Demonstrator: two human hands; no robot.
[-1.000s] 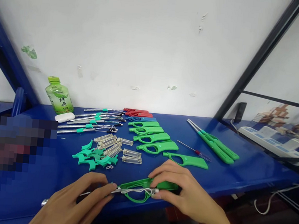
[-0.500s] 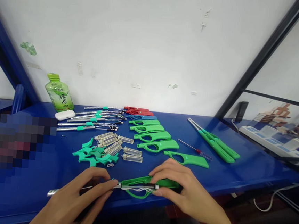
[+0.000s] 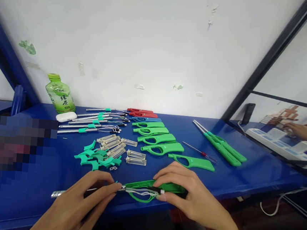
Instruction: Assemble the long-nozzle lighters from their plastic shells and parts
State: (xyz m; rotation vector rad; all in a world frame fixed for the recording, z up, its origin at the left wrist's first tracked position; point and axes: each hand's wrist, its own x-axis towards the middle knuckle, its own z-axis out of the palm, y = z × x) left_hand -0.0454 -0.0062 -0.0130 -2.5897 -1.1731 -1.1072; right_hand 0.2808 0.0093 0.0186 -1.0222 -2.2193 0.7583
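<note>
At the table's front edge my left hand [image 3: 81, 201] pinches the metal lighter tube [image 3: 57, 194] near its inner end. That end meets an open green lighter shell half [image 3: 140, 184], hollow side up. White wires [image 3: 141, 191] run across the shell to a black igniter [image 3: 154, 189] with a pale tip. My right hand [image 3: 189, 193] has its thumb and fingers closed on the shell and igniter, hiding part of both. Beyond my hands are teal triggers [image 3: 96, 156], clear fuel tanks [image 3: 136, 161] and a green shell half [image 3: 194, 162].
Tube assemblies with wires [image 3: 90, 126] lie at left beside a tea bottle [image 3: 61, 94] and white case [image 3: 66, 117]. Green shells [image 3: 164, 148], a screwdriver [image 3: 201, 152] and assembled lighters [image 3: 220, 147] lie farther right. Past the frame, a co-worker's hand [image 3: 301, 130] is above a power strip [image 3: 282, 146].
The igniter and wires have shifted slightly against the shell under my fingers. Both hands keep nearly the same place. At far right, the co-worker's hands have come further into view.
</note>
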